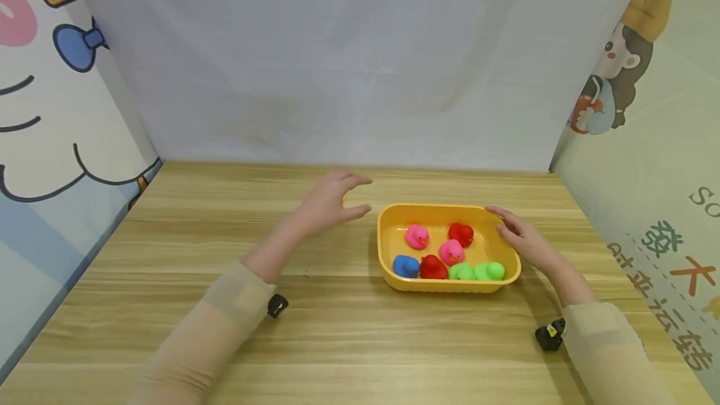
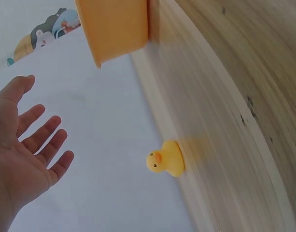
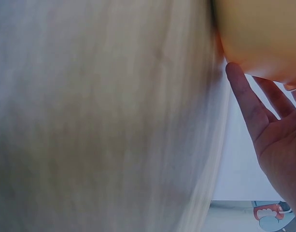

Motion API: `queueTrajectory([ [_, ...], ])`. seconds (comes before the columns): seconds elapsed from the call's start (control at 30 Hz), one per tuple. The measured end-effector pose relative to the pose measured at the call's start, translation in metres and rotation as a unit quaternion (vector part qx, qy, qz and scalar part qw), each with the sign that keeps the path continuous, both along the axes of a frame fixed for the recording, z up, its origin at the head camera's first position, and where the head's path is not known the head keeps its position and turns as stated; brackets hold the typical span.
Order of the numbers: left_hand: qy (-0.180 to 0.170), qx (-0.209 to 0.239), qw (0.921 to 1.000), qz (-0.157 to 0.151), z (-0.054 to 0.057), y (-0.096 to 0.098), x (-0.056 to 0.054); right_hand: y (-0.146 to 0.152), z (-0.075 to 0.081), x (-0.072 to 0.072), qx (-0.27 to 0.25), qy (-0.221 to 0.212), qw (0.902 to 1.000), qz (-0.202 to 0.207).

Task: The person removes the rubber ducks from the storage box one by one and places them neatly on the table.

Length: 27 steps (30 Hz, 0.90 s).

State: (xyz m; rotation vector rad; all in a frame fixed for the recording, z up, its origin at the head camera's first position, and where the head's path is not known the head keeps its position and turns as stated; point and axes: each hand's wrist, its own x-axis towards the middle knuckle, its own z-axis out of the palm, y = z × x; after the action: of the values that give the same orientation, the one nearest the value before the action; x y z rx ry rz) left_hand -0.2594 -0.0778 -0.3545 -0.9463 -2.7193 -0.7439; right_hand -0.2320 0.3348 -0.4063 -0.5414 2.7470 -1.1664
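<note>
My left hand (image 1: 329, 202) is held above the table left of the yellow bin (image 1: 447, 287), fingers and thumb spread with nothing between them. A yellow rubber duck (image 2: 168, 159) stands on the table near it; in the head view the hand hides all but a sliver. Inside the bin lie several small rubber ducks: pink (image 1: 417, 237), red (image 1: 461, 234), blue (image 1: 406, 266) and green (image 1: 489, 271). My right hand (image 1: 525, 241) rests against the bin's right end, fingertips at the rim. In the right wrist view its fingers lie fairly straight along the bin's outer wall (image 3: 263, 38).
The wooden table (image 1: 315, 342) ends at a pale hanging cloth (image 1: 349, 67) at the back. Printed cartoon panels stand at both sides. A small black device (image 1: 550, 335) sits by the right cuff, and another black piece (image 1: 277, 305) by the left.
</note>
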Motion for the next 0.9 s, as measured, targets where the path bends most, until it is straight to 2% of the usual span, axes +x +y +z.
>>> queueTrajectory([
  [0.2, -0.013, 0.029, 0.9995, -0.006, 0.001, 0.017, 0.009, 0.002, 0.0, 0.001, 0.005, 0.004, 1.0, -0.001],
  [0.4, -0.034, 0.047, 0.9981, -0.018, -0.003, 0.031, 0.015, 0.003, -0.002, 0.0, 0.008, 0.006, 1.0, -0.002],
  [0.67, -0.058, 0.037, 0.9972, -0.031, -0.007, 0.051, 0.019, 0.003, -0.003, -0.002, 0.002, 0.003, 1.0, 0.003],
  [0.9, -0.068, 0.049, 0.9952, -0.05, -0.013, 0.066, 0.018, 0.003, -0.002, -0.002, 0.006, -0.003, 1.0, -0.001],
])
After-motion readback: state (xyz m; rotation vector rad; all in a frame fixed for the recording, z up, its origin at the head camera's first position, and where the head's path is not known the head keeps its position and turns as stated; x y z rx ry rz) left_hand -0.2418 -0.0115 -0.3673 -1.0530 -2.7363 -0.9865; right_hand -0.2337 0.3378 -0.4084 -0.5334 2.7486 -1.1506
